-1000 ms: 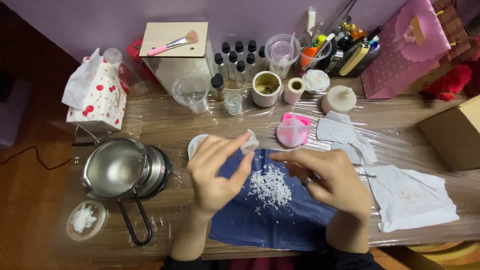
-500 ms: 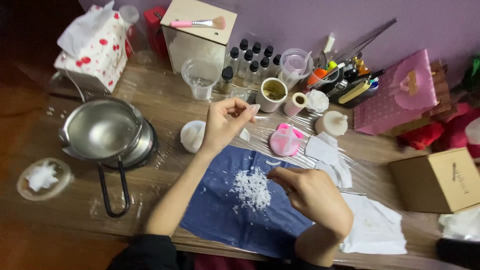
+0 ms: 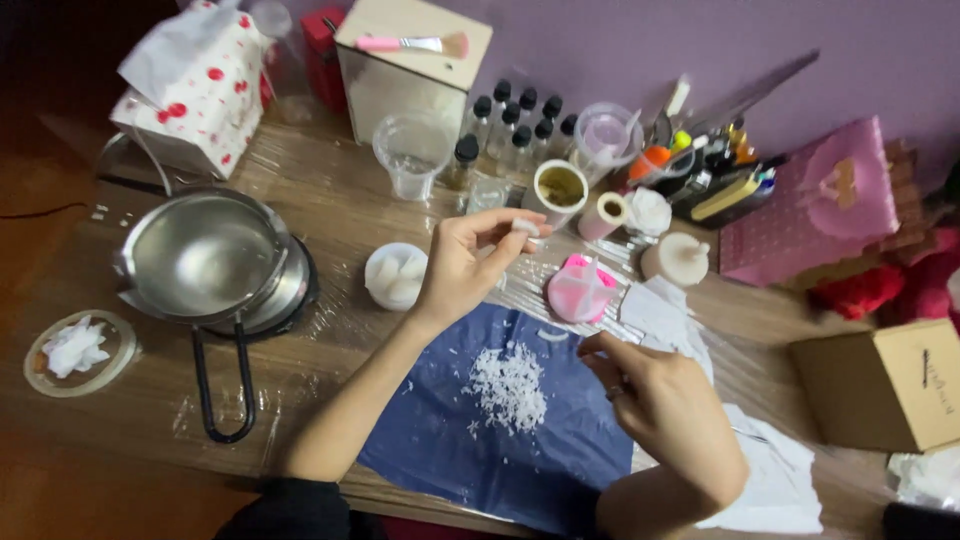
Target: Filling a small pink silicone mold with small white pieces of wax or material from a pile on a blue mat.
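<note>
Up top, left hand (image 3: pixel 462 268) pinches white bit (image 3: pixel 524 227) nr cup (image 3: pixel 556 193).

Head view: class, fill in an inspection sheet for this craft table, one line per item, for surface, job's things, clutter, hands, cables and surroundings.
Surface: wooden table under clear film; blue sheet at the front.
Job's things: small white piece pinched in the left hand; pile of white flakes on the blue sheet.
Clutter: metal pot, pink mould, dark-capped bottles, clear cup, brush on a box.
Hands: left raised, pinching; right hand low, fingers curled, contents unclear.
Cables: dark cable at the left edge.
Surroundings: purple wall.
</note>
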